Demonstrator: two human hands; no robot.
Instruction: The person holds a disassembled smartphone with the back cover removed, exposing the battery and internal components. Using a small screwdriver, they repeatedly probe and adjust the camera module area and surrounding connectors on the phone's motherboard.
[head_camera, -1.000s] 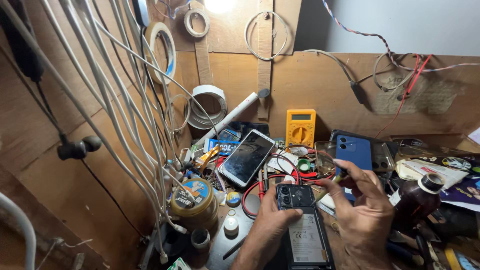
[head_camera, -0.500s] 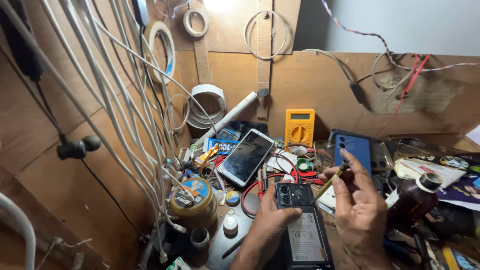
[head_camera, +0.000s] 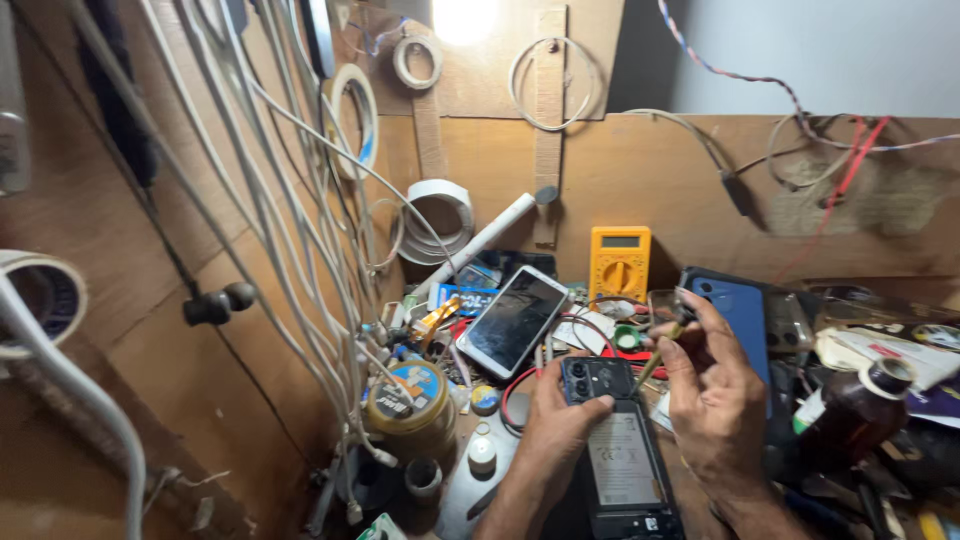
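A dark phone with its back cover off (head_camera: 618, 450) lies face down at the bottom centre, its camera block toward the far end. My left hand (head_camera: 556, 428) grips the phone's left edge near the camera block. My right hand (head_camera: 712, 395) is just right of the phone, fingers pinched on a thin yellowish tool (head_camera: 655, 358) whose tip points down at the phone's upper right corner.
A white-framed phone (head_camera: 512, 322) leans behind, next to a yellow multimeter (head_camera: 619, 262) and a blue phone (head_camera: 735, 310). A round tin (head_camera: 408, 395), a brown bottle (head_camera: 850, 415), red wires and small parts crowd the bench. White cables (head_camera: 290, 220) hang at left.
My right hand went from spread open beside the phone to pinching the thin tool and raising it above the phone's upper right corner. The left hand has stayed on the phone.
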